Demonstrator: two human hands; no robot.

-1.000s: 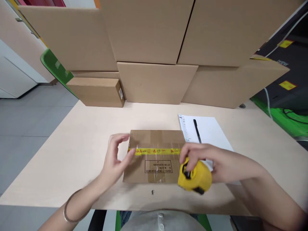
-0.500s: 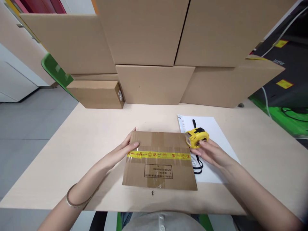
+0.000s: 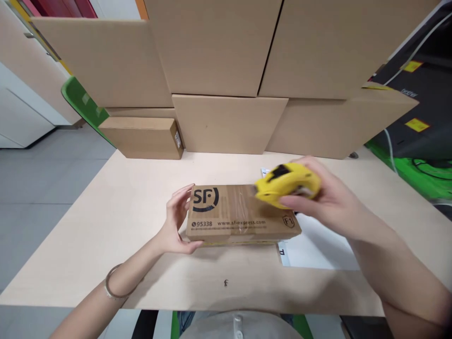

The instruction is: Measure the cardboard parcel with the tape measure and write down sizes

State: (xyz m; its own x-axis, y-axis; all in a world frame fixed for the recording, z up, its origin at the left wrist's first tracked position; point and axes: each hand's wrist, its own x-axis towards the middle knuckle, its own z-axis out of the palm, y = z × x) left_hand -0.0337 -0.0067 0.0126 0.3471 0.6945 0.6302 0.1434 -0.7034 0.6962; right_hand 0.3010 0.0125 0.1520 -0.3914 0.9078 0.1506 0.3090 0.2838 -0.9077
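A brown cardboard box (image 3: 226, 212) with black "SF" print and clear tape faces me over the table's front half. My left hand (image 3: 178, 221) grips its left end, thumb at the lower front edge and fingers behind. In my right hand (image 3: 318, 195) is a yellow and black tape measure (image 3: 286, 184), held above the box's right part and slightly blurred. Whether it touches the cardboard I cannot tell. A white paper sheet (image 3: 321, 245) lies under and right of the box, partly covered by it and by my right hand.
Tall cardboard panels (image 3: 229, 125) stand along the back of the table (image 3: 88, 235). A closed brown carton (image 3: 144, 139) sits at the back left. Off the right edge is a dark machine (image 3: 406, 113) with yellow labels and cables.
The box has turned, so its SF-printed side shows instead of the yellow-taped face. My right hand has lifted the tape measure up over the box. My left hand has shifted its grip.
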